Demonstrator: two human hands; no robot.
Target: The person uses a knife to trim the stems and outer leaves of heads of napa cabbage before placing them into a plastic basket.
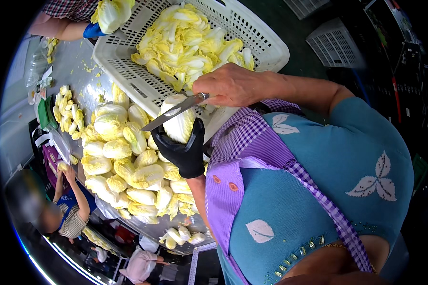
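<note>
A napa cabbage head rests in the palm of my left hand, which wears a black glove. Bare, my right hand grips a metal knife whose blade lies across the cabbage's pale end; the handle is mostly hidden by the fingers. Both hands are beside the near edge of a white perforated plastic basket, which holds many loose yellow-white cabbage leaves. A large pile of cabbage heads covers the metal table just beyond and below my left hand.
At the top left, a co-worker's blue-gloved hand holds another cabbage over the basket. Across the metal table another person handles a small piece. Smaller cabbages and plastic bags lie farther off. White crates stand at the upper right.
</note>
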